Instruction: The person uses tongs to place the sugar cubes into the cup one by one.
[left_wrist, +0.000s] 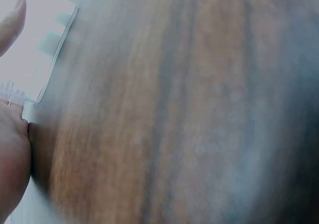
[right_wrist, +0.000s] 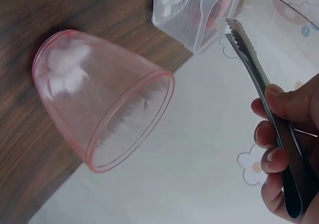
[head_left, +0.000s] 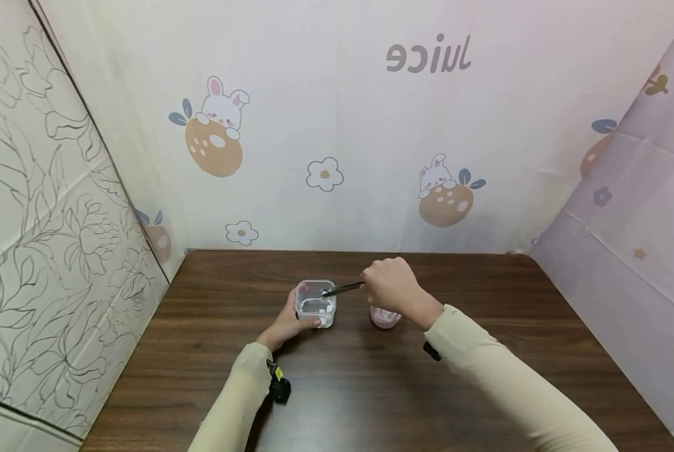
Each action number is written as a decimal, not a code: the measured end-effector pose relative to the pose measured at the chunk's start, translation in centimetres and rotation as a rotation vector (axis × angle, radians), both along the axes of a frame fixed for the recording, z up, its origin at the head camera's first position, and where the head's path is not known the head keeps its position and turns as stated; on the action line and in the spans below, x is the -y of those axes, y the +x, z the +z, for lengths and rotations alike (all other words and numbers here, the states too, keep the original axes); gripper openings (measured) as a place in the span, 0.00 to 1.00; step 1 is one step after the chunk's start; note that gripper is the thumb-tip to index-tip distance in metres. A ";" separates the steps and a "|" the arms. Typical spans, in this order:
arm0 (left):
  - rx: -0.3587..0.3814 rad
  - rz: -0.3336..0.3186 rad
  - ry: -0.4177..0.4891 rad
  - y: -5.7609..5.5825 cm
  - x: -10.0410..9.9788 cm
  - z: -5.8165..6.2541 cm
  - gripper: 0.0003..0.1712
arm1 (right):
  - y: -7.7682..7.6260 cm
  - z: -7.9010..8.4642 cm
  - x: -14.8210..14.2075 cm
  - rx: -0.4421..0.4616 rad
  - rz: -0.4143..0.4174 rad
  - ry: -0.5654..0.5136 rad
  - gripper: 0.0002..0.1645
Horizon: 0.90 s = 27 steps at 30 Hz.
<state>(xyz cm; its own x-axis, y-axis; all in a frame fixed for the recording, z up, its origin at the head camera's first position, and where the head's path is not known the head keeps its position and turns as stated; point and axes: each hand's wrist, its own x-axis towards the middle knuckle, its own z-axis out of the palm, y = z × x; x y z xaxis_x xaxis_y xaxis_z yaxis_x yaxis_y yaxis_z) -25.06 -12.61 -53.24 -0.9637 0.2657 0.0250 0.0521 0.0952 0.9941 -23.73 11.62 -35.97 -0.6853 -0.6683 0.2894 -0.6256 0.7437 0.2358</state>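
The work looks partway through: white pieces (right_wrist: 70, 72) lie in the bottom of the pink cup (right_wrist: 115, 70), while other white bits (head_left: 329, 308) remain in the clear container (head_left: 317, 290). Judging by that, some have been moved across and some are left. The container sits on the counter (head_left: 348, 389) nearer its back edge than the front, a little left of midway between the back corners. The cup stands to its right, at a similar depth from that edge, apart from the container and partly hidden by the wrist in the head view.

The left hand (head_left: 288, 320) is wrapped around the container's left side, thumb along the near wall. The right hand (head_left: 390, 285) is clamped on metal tongs (head_left: 342, 289), whose toothed tips reach over the container's opening. A white piece appears to be caught between the tips, though it is too small to be sure of the grip. If so, that piece is out of the pile but not yet in the cup.
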 end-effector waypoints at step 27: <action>-0.013 -0.024 0.011 1.7 -0.1 3.0 0.54 | 0.4 -0.3 -5.9 -0.005 -0.090 -0.131 0.05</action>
<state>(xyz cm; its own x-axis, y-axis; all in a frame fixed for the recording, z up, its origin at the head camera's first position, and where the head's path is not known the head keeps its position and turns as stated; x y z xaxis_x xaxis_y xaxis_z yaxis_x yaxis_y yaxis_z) -23.35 -12.54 -50.26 -0.9565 0.2887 0.0410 0.0676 0.0828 0.9943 -23.30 17.49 -36.24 -0.7388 -0.5606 0.3740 -0.5542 0.8212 0.1360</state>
